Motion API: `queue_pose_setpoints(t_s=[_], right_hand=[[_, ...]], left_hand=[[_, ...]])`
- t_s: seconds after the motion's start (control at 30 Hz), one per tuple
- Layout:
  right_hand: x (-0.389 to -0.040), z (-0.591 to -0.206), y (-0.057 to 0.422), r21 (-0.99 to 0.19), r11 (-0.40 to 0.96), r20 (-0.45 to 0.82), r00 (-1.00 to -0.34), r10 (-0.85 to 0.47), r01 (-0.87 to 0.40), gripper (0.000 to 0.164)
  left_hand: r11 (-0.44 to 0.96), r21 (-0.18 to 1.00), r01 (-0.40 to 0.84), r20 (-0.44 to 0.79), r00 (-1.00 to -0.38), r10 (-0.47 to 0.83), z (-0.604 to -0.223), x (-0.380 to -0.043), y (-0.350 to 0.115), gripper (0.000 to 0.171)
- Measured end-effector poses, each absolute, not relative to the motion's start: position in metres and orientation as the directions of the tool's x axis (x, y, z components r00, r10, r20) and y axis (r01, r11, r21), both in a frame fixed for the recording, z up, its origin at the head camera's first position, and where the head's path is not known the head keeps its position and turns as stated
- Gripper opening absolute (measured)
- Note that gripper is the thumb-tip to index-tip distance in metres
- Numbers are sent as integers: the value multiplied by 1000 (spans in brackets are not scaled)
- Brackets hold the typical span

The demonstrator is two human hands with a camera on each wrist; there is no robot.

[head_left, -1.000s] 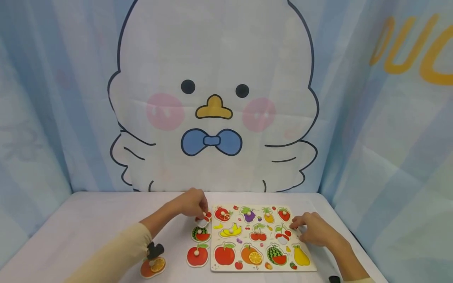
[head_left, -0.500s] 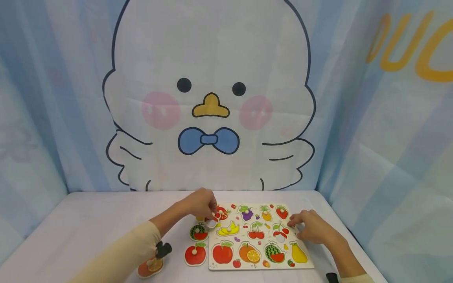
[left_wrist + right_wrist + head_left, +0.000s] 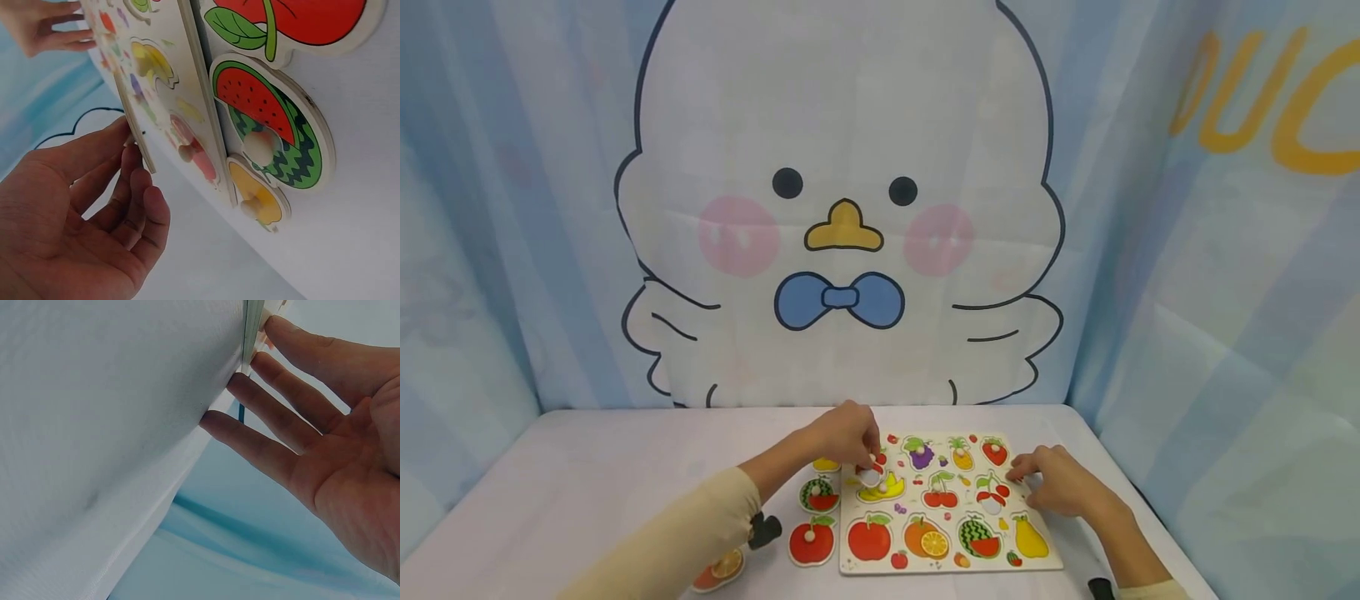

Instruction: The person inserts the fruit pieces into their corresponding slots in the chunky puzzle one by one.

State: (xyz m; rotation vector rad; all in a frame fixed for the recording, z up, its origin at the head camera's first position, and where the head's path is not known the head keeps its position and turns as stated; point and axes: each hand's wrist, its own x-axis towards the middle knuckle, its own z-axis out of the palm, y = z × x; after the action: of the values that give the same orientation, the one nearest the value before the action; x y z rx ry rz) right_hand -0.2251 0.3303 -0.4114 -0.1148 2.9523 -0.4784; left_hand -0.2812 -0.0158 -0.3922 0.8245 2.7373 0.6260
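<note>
My left hand (image 3: 848, 433) pinches a red-and-white fruit puzzle piece (image 3: 870, 477) by its knob, above the upper left of the puzzle board (image 3: 951, 569). The left wrist view catches that piece (image 3: 135, 125) edge-on, raised off the board. My right hand (image 3: 1063, 483) lies at the board's right edge; in the right wrist view its fairly straight fingers touch the board's side (image 3: 250, 337), with the thumb over the top. Knobbed pieces such as the banana (image 3: 883, 487), grapes (image 3: 918, 452) and cherries (image 3: 940, 492) sit in the board. The matching red-and-white picture (image 3: 992, 500) shows no knob.
Left of the board, a yellow piece (image 3: 827, 465), a watermelon piece (image 3: 820, 494) and an apple piece (image 3: 812, 542) lie in a column on the white table (image 3: 625, 467). An orange piece (image 3: 724, 570) lies nearer, partly under the left sleeve. A printed curtain hangs behind.
My left hand has carried the red-and-white piece rightward, from beside the board to above it, uncovering the yellow piece. The right hand stays at the board's edge. The head view has shifted slightly.
</note>
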Motion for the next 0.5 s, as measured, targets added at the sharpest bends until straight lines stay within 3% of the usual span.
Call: queue_pose_setpoints(t_s=[0.5], right_hand=[[-225, -412, 331, -318, 947, -133, -986, -99, -52, 33]], left_hand=[[717, 427, 551, -44, -780, 625, -389, -276, 17, 10]])
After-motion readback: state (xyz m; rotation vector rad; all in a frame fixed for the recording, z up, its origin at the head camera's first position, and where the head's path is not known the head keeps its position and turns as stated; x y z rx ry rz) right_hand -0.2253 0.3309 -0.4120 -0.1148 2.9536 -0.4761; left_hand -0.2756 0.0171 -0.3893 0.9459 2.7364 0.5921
